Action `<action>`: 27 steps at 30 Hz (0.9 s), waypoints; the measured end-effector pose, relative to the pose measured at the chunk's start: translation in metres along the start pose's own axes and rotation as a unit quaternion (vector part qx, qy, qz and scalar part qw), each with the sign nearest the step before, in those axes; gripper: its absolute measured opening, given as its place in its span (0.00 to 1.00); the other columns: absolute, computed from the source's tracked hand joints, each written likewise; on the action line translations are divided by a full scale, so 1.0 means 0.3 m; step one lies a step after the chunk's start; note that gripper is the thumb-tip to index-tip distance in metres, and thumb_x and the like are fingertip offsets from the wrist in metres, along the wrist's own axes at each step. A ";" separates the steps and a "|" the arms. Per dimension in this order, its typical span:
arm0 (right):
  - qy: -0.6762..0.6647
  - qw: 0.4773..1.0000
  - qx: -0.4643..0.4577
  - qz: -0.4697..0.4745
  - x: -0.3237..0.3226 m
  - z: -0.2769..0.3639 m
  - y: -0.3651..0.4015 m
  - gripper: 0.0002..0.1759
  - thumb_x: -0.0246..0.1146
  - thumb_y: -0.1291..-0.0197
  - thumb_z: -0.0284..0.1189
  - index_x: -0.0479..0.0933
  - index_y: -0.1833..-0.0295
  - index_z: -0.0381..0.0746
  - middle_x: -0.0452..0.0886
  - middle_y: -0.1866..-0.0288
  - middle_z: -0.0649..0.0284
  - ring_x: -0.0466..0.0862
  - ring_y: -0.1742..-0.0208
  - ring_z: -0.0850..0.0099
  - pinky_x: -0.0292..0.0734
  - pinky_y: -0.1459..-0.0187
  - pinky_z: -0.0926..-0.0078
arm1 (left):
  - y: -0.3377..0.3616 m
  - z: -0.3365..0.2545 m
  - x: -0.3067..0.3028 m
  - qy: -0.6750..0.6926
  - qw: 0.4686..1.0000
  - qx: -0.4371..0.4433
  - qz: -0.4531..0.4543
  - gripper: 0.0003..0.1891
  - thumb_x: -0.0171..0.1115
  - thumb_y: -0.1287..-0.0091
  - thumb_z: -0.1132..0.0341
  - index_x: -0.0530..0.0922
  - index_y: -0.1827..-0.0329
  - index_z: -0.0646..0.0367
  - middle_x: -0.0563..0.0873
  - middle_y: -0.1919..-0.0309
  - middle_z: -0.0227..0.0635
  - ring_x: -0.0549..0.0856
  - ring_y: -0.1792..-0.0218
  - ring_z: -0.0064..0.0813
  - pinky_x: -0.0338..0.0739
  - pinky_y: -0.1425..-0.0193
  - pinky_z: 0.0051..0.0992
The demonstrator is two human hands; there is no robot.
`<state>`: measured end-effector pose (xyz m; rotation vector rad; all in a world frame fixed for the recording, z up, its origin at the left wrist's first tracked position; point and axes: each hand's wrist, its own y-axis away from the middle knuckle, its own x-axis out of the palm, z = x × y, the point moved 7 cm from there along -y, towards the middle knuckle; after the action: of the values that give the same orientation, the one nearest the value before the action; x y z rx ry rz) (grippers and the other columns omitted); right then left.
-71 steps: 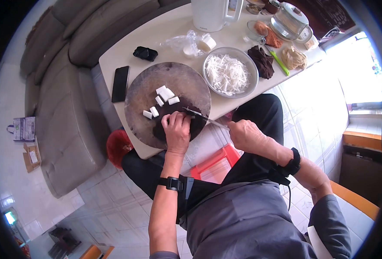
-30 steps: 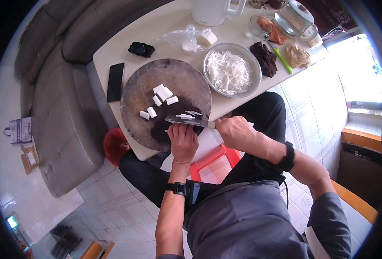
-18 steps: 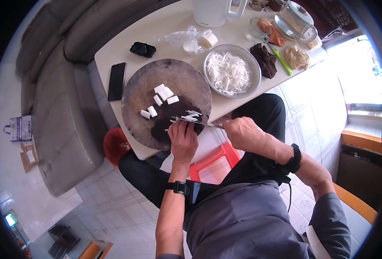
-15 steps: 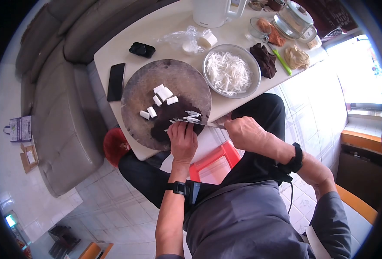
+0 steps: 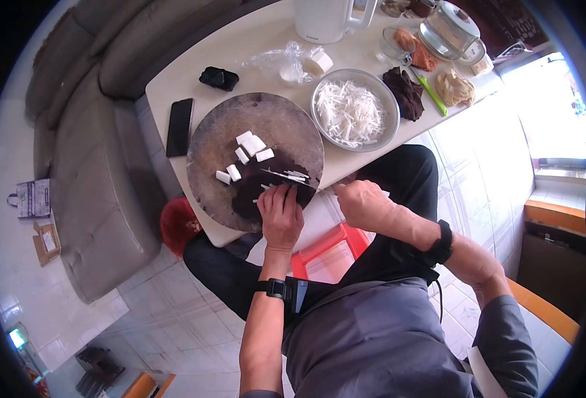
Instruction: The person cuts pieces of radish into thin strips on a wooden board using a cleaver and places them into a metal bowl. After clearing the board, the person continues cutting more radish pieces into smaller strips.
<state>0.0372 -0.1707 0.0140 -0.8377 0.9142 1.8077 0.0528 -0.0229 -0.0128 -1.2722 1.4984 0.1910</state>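
My right hand (image 5: 364, 204) is wrapped round the handle of a knife (image 5: 292, 178), whose blade reaches left over the round chopping board (image 5: 220, 132). Thin white strips (image 5: 297, 176) lie along the blade. At the board's near edge my left hand (image 5: 281, 213) rests with its fingers bent and together; what lies under the fingertips is hidden, with small white bits showing beside them. Several white blocks (image 5: 254, 144) sit farther back on the board. A metal bowl (image 5: 394, 126) of white shreds (image 5: 350, 111) stands to the right of the board.
A phone (image 5: 179, 127) and a black bundle (image 5: 219, 78) lie left of the board. Behind are a plastic bag (image 5: 286, 61), a white jug (image 5: 319, 21) and a glass pot (image 5: 449, 32). A green-handled tool (image 5: 433, 94) lies right of the bowl. A red stool (image 5: 336, 252) stands below.
The knife blade has shifted slightly away from my left fingers, toward the far side of the board. My right hand has moved a little left. My left hand has hardly moved.
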 end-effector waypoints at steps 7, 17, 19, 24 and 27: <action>-0.026 0.997 0.060 0.041 -0.031 -0.007 0.036 0.08 0.58 0.56 0.20 0.73 0.67 0.31 0.78 0.76 0.45 0.81 0.71 0.47 0.76 0.67 0.54 | 0.011 0.014 -0.014 0.027 0.999 -0.024 -0.038 0.13 0.60 0.50 0.77 0.79 0.59 0.63 0.78 0.56 0.40 0.76 0.52 0.42 0.68 0.45 0.39; -0.005 0.999 0.028 0.032 -0.023 0.003 0.082 0.07 0.58 0.56 0.21 0.73 0.68 0.32 0.77 0.78 0.45 0.81 0.73 0.48 0.76 0.69 0.54 | 0.008 0.080 -0.081 -0.028 0.994 -0.100 -0.026 0.15 0.66 0.48 0.71 0.79 0.56 0.62 0.79 0.53 0.39 0.75 0.48 0.41 0.65 0.42 0.40; 0.004 0.997 0.061 0.037 -0.018 -0.013 0.080 0.06 0.58 0.57 0.21 0.73 0.69 0.32 0.78 0.78 0.45 0.81 0.72 0.48 0.76 0.68 0.54 | 0.001 0.083 -0.087 -0.033 0.994 -0.097 -0.026 0.15 0.66 0.48 0.70 0.79 0.57 0.62 0.79 0.54 0.38 0.76 0.49 0.40 0.65 0.43 0.40; -0.001 0.999 0.043 -0.011 -0.017 -0.023 0.048 0.07 0.56 0.48 0.25 0.70 0.74 0.33 0.75 0.82 0.46 0.79 0.75 0.48 0.74 0.72 0.54 | -0.004 0.082 -0.072 -0.009 0.996 -0.086 -0.030 0.12 0.67 0.49 0.71 0.80 0.61 0.61 0.81 0.57 0.36 0.78 0.52 0.39 0.66 0.44 0.38; -0.009 0.998 0.051 -0.018 -0.009 -0.026 0.037 0.07 0.56 0.48 0.25 0.71 0.74 0.33 0.75 0.82 0.46 0.79 0.75 0.47 0.75 0.71 0.54 | -0.001 0.089 -0.084 -0.023 0.994 -0.104 -0.017 0.09 0.68 0.50 0.72 0.79 0.66 0.59 0.81 0.59 0.35 0.78 0.54 0.38 0.67 0.45 0.37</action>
<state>0.0291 -0.1819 0.0149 -0.7680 0.9663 1.7192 0.0647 0.0105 -0.0030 -1.4473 1.4458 0.3591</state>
